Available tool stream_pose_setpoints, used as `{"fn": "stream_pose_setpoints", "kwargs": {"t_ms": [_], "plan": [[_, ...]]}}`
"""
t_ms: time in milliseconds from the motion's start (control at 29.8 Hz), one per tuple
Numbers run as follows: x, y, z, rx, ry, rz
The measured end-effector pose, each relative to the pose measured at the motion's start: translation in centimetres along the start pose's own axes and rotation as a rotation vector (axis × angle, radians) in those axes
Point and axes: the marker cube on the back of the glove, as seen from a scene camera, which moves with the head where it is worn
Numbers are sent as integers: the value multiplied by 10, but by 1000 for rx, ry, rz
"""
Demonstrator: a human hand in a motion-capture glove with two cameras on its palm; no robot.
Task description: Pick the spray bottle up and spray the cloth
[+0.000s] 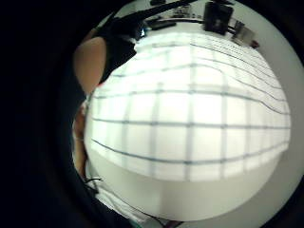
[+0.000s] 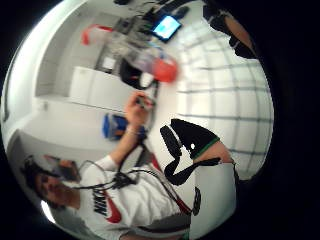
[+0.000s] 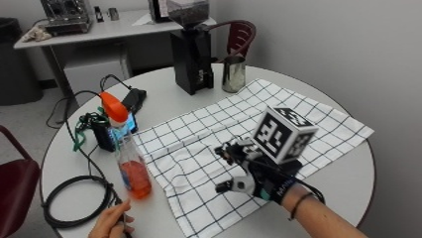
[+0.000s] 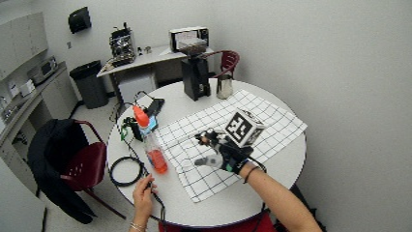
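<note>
In the outside view a clear spray bottle [image 3: 127, 148] with an orange head and orange liquid stands upright on the round white table [image 3: 336, 171], just off the left edge of the cloth. The white cloth [image 3: 264, 106] with a dark grid lies spread over the table's middle and right. My gloved right hand [image 3: 257, 173] hovers over the cloth's near part, right of the bottle and apart from it, fingers relaxed and holding nothing. The little finger side palm view is filled by the cloth [image 1: 190, 109]. The thumb side palm view shows the bottle [image 2: 159, 67] blurred beside the cloth [image 2: 225, 90].
A black grinder [image 3: 192, 54] and a metal cup [image 3: 233, 73] stand at the table's far side. A small screen device [image 3: 109, 130] and a coiled black cable [image 3: 69, 206] lie left of the bottle. The bare left hand [image 3: 111, 225] rests near the front edge.
</note>
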Motion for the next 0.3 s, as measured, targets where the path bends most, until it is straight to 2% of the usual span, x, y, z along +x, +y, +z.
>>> {"fn": "stream_pose_setpoints", "kwargs": {"t_ms": [134,302], "plan": [[26,43,7,-58,72,90],[33,62,9,-160,60,114]]}}
